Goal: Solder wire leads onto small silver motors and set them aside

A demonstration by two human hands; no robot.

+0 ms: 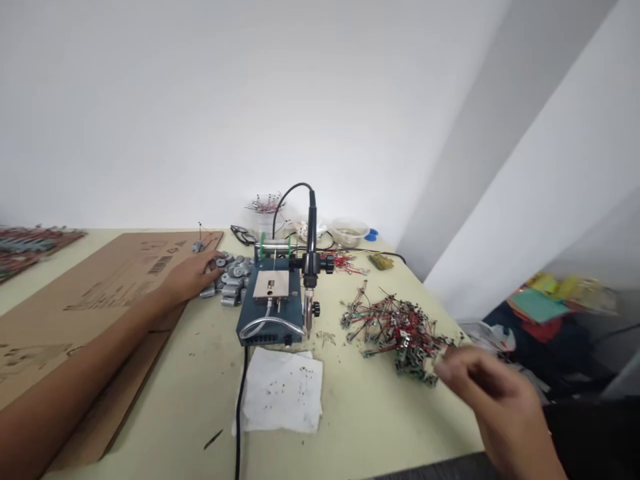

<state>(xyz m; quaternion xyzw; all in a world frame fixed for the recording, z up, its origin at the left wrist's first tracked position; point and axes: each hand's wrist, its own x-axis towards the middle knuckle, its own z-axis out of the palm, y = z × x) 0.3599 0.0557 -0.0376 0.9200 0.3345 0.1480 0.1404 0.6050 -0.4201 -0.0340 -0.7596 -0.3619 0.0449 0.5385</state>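
Note:
At the left of the soldering station, my left hand [193, 275] reaches into a heap of small grey motors [237, 277]. Its thumb and forefinger are closed about a motor at the heap's near-left edge. My right hand [495, 393] is slightly blurred beside a tangled pile of small circuit boards with red and black wires [400, 327]. The fingers there are curled in a pinch, and what lies between them cannot be made out. Between the hands stands the blue soldering station [273, 307], with a soldering iron [311, 260] held tip-down in its stand.
A cardboard sheet [115, 287] covers the left side, with one wired motor [198, 247] on its far edge. White tissue [283, 393] lies in front of the station. A solder spool [276, 248], a plastic bowl [350, 232] and a yellow sponge [381, 261] are farther back.

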